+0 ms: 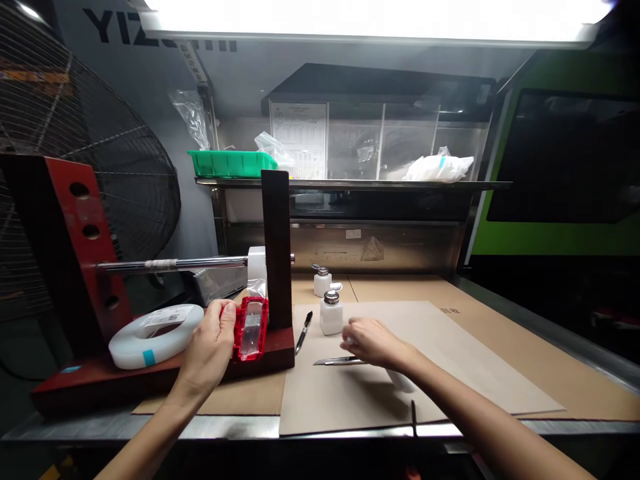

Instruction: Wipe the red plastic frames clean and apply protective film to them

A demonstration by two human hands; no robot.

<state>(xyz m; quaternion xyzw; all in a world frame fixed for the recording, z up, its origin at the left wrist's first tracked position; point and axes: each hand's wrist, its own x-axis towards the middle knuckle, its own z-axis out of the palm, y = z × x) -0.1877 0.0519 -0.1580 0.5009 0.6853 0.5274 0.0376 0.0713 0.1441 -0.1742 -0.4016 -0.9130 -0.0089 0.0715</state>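
My left hand grips the edge of a red plastic frame with a clear window, held up in front of the dark post of a wooden roll stand. My right hand is closed above the brown cardboard sheet; what its curled fingers hold, if anything, I cannot make out. Just below that hand lies a metal-handled knife. A white pump bottle stands close to its fingertips, and a pale object lies partly hidden below the wrist.
On the stand's base lies a big roll of clear film; a metal rod carries a small white roll. A black pen and a second pump bottle are near the post. Above runs a shelf with a green tray.
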